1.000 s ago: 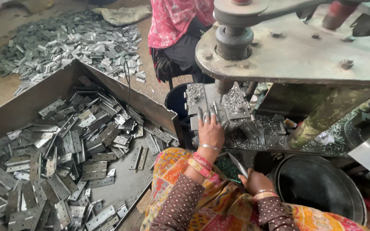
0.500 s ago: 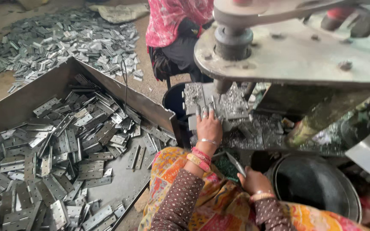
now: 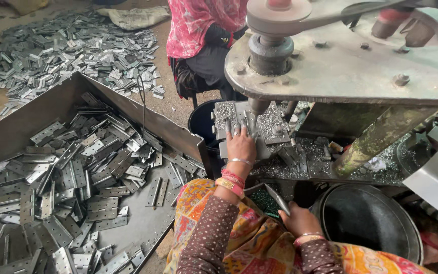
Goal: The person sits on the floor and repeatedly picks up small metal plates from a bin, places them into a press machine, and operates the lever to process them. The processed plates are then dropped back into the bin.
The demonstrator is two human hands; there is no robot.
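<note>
My left hand (image 3: 240, 143) lies flat on the metal work block (image 3: 272, 124) under the drill spindle (image 3: 256, 107) of a heavy grey press machine (image 3: 351, 61), its fingers pressing a grey metal piece there. Metal chips cover the block. Lower down, near my lap, my right hand (image 3: 298, 220) is closed on a flat grey hinge plate (image 3: 277, 198) that sticks up and to the left.
A large metal tray (image 3: 143, 231) at the left holds several grey hinges (image 3: 77, 177). More hinges lie heaped on the floor (image 3: 67, 50) beyond it. Another person in a pink garment (image 3: 201, 25) sits behind the machine. A dark round bucket (image 3: 371, 228) stands at the lower right.
My left hand has stayed on the block under the spindle. My right hand with the hinge plate has shifted slightly; the view has drifted a little.
</note>
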